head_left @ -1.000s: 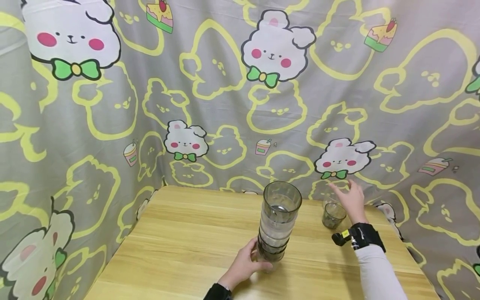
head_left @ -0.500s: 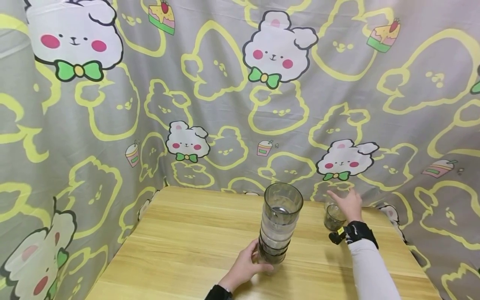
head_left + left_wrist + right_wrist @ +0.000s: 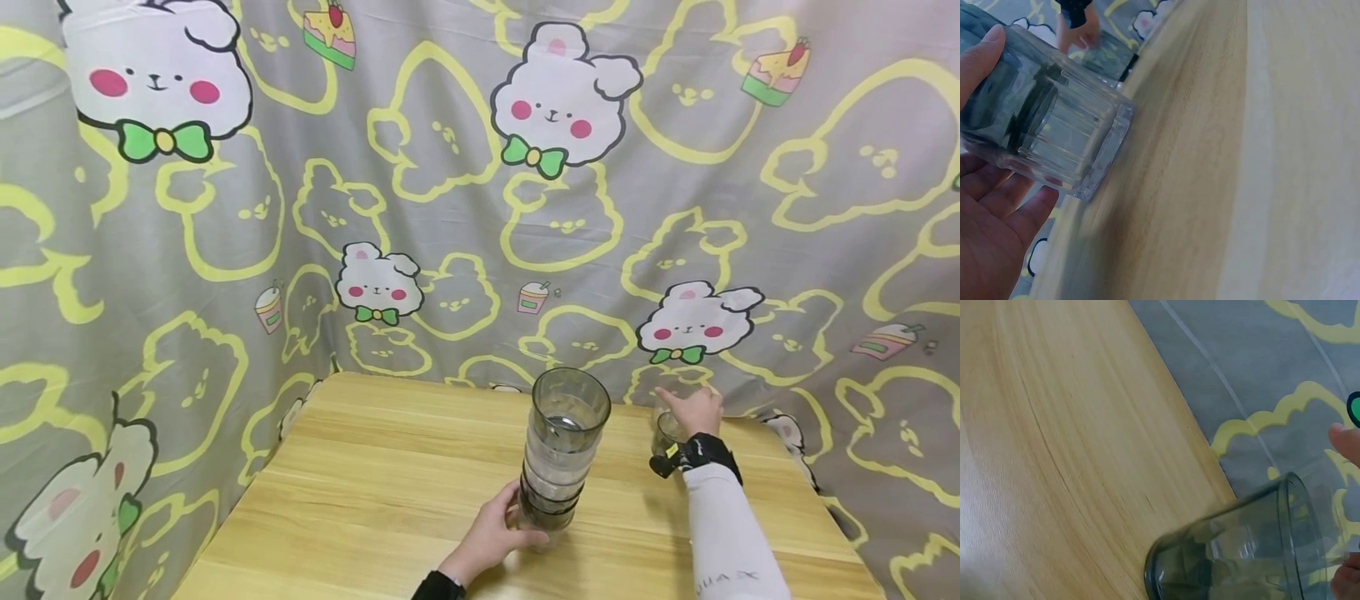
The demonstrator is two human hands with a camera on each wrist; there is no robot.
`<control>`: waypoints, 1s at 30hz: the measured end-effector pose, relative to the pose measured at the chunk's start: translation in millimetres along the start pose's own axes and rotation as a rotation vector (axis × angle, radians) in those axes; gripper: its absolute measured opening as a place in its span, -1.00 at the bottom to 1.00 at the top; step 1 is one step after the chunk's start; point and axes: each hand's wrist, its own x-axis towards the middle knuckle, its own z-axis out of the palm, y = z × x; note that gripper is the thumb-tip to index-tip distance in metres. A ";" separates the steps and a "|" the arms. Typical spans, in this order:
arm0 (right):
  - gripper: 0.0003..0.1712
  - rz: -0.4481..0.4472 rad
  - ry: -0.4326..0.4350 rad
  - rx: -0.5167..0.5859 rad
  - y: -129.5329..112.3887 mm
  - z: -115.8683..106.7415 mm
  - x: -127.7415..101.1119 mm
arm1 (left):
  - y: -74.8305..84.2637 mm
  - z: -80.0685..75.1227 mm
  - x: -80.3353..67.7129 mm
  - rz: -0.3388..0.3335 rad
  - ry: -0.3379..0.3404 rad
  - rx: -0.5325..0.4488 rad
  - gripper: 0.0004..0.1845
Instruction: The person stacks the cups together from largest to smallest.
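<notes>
In the head view my left hand (image 3: 491, 529) grips the bottom of a tall stack of nested drinking glasses (image 3: 564, 467). The stack mixes clear and smoky grey glasses, with a smoky one on top. Up close in the left wrist view, the lowest glass is clear with a thick, squarish base (image 3: 1104, 140). Toward the back right, my right hand (image 3: 696, 410) reaches over a smoky glass (image 3: 1235, 544). A clear glass (image 3: 1327, 494) sits inside it and sticks out past its rim. My thumb and fingers straddle the clear glass's rim from both sides, partly out of frame.
Both hands work over a light wooden table (image 3: 375, 475). A grey curtain (image 3: 450, 225) printed with bears hangs along its back and sides, close behind the smoky glass. A black strap with a small camera (image 3: 708, 452) is around the right wrist.
My right hand has come down and left onto the glasses at the back right. The left hand keeps its grip on the stack, which stays in place.
</notes>
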 end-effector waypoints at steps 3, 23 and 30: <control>0.21 0.018 0.009 -0.001 3.7 6.1 3.5 | -0.3 0.2 0.2 -0.007 -0.001 -0.002 -0.15; 0.20 0.031 0.050 0.056 3.1 14.9 2.1 | -5.7 1.9 2.4 -0.012 -0.002 -0.034 -0.13; 0.07 0.008 0.058 0.056 2.1 13.8 4.2 | -6.1 2.2 2.8 -0.003 0.009 -0.019 -0.13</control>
